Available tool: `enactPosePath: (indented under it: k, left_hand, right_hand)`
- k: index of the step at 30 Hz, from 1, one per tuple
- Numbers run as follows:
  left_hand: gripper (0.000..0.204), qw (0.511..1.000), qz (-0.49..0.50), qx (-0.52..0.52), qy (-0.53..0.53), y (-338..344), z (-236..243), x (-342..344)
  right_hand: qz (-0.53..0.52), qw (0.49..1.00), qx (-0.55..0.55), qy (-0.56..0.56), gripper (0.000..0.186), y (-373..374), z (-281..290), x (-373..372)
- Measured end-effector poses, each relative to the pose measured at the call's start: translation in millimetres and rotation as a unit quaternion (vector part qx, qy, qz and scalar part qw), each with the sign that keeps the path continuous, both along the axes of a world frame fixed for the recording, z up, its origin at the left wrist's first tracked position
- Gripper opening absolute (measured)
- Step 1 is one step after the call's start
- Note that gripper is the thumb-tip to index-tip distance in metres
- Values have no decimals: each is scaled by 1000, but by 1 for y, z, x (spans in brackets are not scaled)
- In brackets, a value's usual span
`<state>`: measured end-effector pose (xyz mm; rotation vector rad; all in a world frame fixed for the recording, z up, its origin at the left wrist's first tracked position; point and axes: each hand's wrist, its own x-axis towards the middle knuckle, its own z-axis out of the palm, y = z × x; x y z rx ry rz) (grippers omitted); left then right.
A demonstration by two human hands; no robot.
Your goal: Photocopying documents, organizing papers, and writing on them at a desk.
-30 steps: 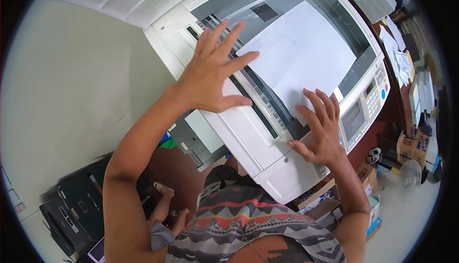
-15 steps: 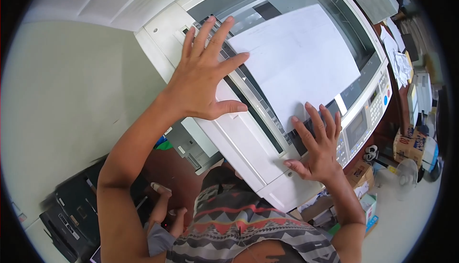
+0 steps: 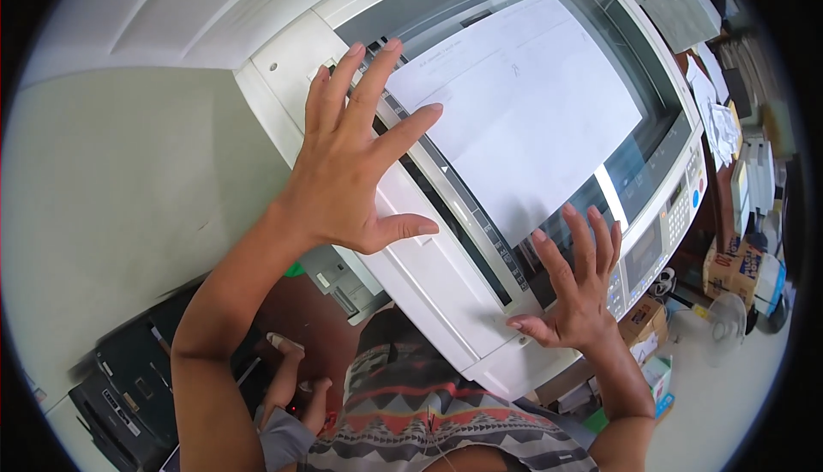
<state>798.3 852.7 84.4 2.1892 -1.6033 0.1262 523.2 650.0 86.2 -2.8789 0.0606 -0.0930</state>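
A white sheet of paper (image 3: 531, 86) with faint marks lies on the glass bed (image 3: 604, 52) of an open white copier (image 3: 424, 292). My left hand (image 3: 343, 163) has its fingers spread over the ruler strip and frame along the bed's left side, fingertips at the sheet's left edge. Spread and slightly curled, the fingers of my right hand (image 3: 566, 296) hover at or touch the glass just below the sheet's lower corner; exact contact is unclear. Neither hand grips anything. The control panel (image 3: 669, 219) lies right of my right hand.
The copier's raised lid (image 3: 171, 5) fills the upper left. On the right are loose papers (image 3: 716, 112), a cardboard box (image 3: 729, 266) and a fan (image 3: 720, 326). A black machine (image 3: 120, 386) stands lower left, beside another person's legs (image 3: 291, 395).
The sheet has shifted up along the ruler, away from my right hand, exposing more glass at its lower corner. Both spread hands sit lower in the picture; the view has shifted slightly too.
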Motion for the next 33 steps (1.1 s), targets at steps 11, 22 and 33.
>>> enactPosePath:
  k: [11,22,33]
  left_hand:
    - [86,1000,1,-15,18,-1,-4,3]
    - [82,1000,17,1,16,0,-4,1]
    - [79,999,40,3,9,-1,-4,-1]
  right_hand:
    - [-16,999,-12,26,88,-1,-4,5]
    - [8,999,-28,40,84,0,-2,8]
    - [6,998,-32,51,83,-1,-2,8]
